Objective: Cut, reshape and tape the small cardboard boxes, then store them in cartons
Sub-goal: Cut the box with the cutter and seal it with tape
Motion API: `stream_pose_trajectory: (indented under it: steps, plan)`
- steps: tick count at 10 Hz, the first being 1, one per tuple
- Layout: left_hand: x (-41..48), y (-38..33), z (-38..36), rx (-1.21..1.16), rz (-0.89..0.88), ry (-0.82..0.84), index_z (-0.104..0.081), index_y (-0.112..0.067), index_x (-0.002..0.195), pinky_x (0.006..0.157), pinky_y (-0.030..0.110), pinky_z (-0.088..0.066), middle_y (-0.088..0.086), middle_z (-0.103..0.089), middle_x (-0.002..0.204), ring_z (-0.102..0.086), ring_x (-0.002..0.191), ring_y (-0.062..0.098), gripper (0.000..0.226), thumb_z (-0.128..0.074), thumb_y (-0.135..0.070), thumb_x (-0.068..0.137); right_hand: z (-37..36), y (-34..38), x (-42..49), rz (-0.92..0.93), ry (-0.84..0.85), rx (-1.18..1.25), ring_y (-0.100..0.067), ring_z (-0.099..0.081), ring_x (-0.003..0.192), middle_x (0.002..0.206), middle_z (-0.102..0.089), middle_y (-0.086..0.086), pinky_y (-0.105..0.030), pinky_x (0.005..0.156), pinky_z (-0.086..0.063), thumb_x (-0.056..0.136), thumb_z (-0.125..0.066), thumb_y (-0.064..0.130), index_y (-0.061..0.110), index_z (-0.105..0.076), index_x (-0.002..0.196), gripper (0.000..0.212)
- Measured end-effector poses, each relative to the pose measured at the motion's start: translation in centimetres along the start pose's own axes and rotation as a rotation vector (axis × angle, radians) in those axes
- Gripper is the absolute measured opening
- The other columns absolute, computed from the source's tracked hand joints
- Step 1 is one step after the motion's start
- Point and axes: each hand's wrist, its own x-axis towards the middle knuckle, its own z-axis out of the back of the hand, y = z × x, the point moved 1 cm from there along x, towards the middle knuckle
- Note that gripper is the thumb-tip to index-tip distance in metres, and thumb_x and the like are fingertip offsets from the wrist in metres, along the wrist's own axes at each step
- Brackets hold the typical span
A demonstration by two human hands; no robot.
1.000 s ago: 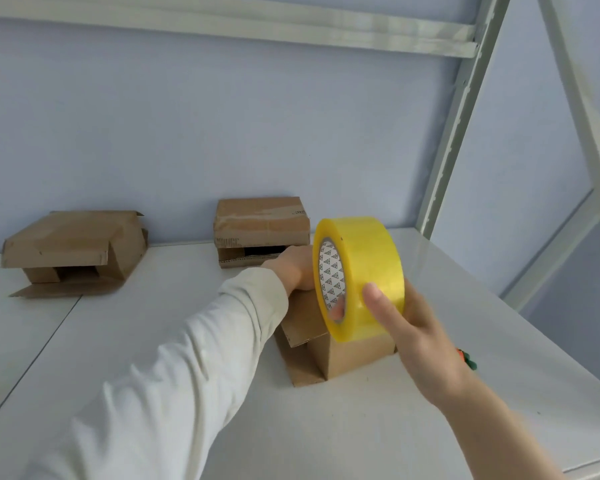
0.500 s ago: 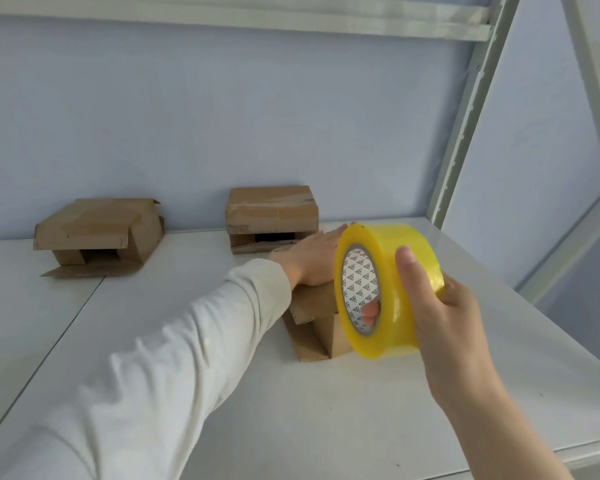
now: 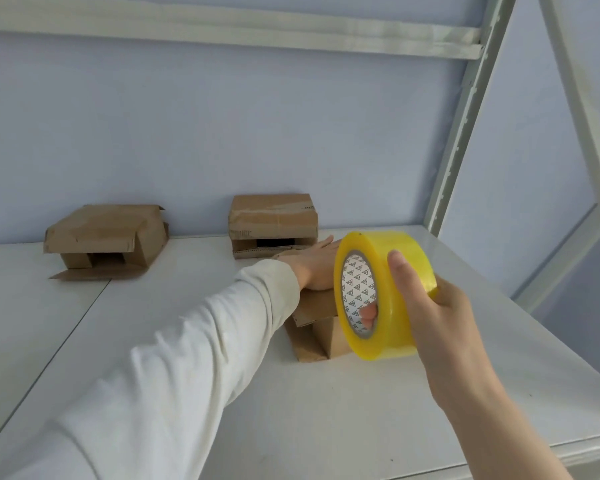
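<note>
While the left hand [image 3: 314, 268] lies flat, palm down, on the near box [image 3: 321, 327], that box sits on the counter [image 3: 326, 410] a bit right of centre. Its near end is open, with a flap and inner walls showing. The left fingers [image 3: 326, 242] are straight and pressing on top, gripping nothing. A white sleeve [image 3: 187, 358] covers that arm to the wrist.

The right hand [image 3: 440, 327] holds the tape roll [image 3: 385, 296] up on edge just in front of the box, hiding its right part. The roll is yellow and translucent. Its core [image 3: 355, 275] has a triangle print and faces the viewer's left. The thumb [image 3: 400, 271] lies over the outer face, the fingertips hook into the core from the far side, and the grip is closed round the roll. Can't tell if the roll touches the box or the counter.

Two more boxes are further back, both against the wall [image 3: 222, 133]:
- The mid box [image 3: 272, 220] is just behind the left fingertips, with a dark opening on its near side.
- The left box [image 3: 108, 237] is well apart, its top creased and one flap lying out on the counter.

A seam [image 3: 66, 323] runs across the counter on the left. A white rack upright [image 3: 465, 116] rises at the back right corner. A beam [image 3: 222, 29] crosses overhead.
</note>
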Motion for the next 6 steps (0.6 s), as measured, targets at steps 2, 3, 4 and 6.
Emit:
stream_pose_trajectory:
  steps: [2, 3, 4, 6]
  plan:
    - [-1.1, -1.2, 0.6, 0.011, -0.155, 0.013, 0.002, -0.025, 0.15, 0.117, 0.041, 0.006, 0.001, 0.015, 0.156, 0.016, 0.143, 0.013, 0.06, -0.026, -0.044, 0.1, 1.1, -1.3, -1.5, -0.088, -0.041, -0.103, -0.007, -0.058, 0.045, 0.05, -0.066, 0.002, -0.026, 0.053, -0.049, 0.085, -0.054, 0.049, 0.013, -0.062, 0.062, 0.043]
    - [-0.8, -2.2, 1.8, -0.025, -0.157, -0.033, -0.001, -0.019, 0.15, 0.115, 0.043, 0.009, 0.006, 0.009, 0.157, 0.014, 0.144, 0.017, 0.057, -0.021, -0.041, 0.101, 1.1, -1.8, -1.7, -0.088, -0.055, -0.116, -0.009, -0.057, 0.047, 0.049, -0.064, 0.005, -0.027, 0.056, -0.048, 0.083, -0.054, 0.051, 0.01, -0.063, 0.07, 0.044]
    - [-1.2, -3.1, 1.5, -0.097, -0.176, -0.059, 0.0, -0.018, 0.15, 0.115, 0.046, 0.01, 0.007, 0.01, 0.157, 0.015, 0.143, 0.018, 0.058, -0.024, -0.04, 0.101, 1.1, -2.0, -1.5, -0.11, -0.088, -0.055, -0.004, -0.055, 0.042, 0.046, -0.062, 0.006, -0.022, 0.049, -0.047, 0.084, -0.056, 0.049, 0.014, -0.062, 0.064, 0.04]
    - [-1.1, -2.1, -0.8, 0.055, -0.197, -0.03, 0.007, -0.023, 0.149, 0.116, 0.04, 0.011, 0.003, 0.019, 0.155, 0.019, 0.142, 0.014, 0.07, -0.034, -0.047, 0.097, 1.6, -2.1, -2.5, -0.106, -0.066, -0.023, -0.002, -0.055, 0.039, 0.045, -0.062, 0.004, -0.016, 0.042, -0.046, 0.085, -0.056, 0.044, 0.013, -0.062, 0.065, 0.038]
